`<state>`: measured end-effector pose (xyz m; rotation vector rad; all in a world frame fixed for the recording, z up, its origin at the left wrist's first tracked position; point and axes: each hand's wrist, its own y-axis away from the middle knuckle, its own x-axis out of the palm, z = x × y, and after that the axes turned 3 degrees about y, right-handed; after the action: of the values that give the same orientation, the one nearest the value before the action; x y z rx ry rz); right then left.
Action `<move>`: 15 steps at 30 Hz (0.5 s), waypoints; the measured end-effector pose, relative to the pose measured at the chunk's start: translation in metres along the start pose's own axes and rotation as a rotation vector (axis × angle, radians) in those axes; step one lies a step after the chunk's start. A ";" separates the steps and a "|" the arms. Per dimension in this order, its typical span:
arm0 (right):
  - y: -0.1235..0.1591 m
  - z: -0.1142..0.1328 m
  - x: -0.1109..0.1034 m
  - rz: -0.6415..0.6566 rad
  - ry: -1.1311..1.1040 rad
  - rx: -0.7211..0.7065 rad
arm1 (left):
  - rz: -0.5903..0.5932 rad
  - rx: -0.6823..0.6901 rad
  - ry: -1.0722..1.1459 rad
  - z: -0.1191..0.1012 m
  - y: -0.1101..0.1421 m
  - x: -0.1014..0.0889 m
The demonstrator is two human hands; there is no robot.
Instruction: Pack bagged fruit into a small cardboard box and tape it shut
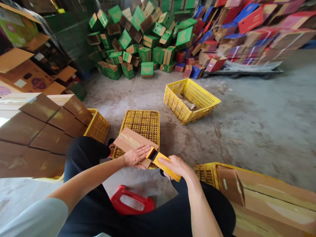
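A long brown cardboard box point(133, 140) with clear tape lies across an upturned yellow plastic crate point(143, 120) between my knees. My left hand point(135, 156) rests flat on the box's near right part, fingers stretched out and close together. Wrapped in my right hand point(176, 166) is a yellow hand-held tool point(166, 166) with a dark, window-like recess at its front. I cannot make out its exact kind. The front end sits at the box's right end, close to my left fingertips; whether it touches the cardboard is unclear.
Stacked brown boxes point(37, 131) stand at left; more taped boxes point(276, 197) fill a yellow crate at right. Ahead sits another yellow crate point(190, 102). Piles of green boxes point(145, 54) and red-blue boxes point(251, 42) line the back. A red plastic piece point(133, 200) shows between my legs.
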<state>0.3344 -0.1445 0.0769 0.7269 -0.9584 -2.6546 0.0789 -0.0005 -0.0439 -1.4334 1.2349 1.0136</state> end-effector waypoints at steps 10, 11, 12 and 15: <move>0.015 -0.019 0.009 -0.053 -0.090 0.116 | 0.090 0.088 0.000 0.020 -0.003 -0.012; 0.017 -0.024 0.010 -0.066 -0.115 0.118 | 0.094 0.088 0.003 0.019 -0.003 -0.013; 0.019 -0.028 0.011 -0.079 -0.133 0.116 | 0.097 0.086 0.004 0.019 -0.003 -0.014; 0.017 -0.039 0.014 -0.081 -0.153 0.093 | 0.108 0.077 0.008 0.017 -0.003 -0.017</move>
<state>0.3439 -0.1835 0.0565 0.6008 -1.1209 -2.7860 0.0795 0.0195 -0.0307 -1.3243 1.3544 1.0226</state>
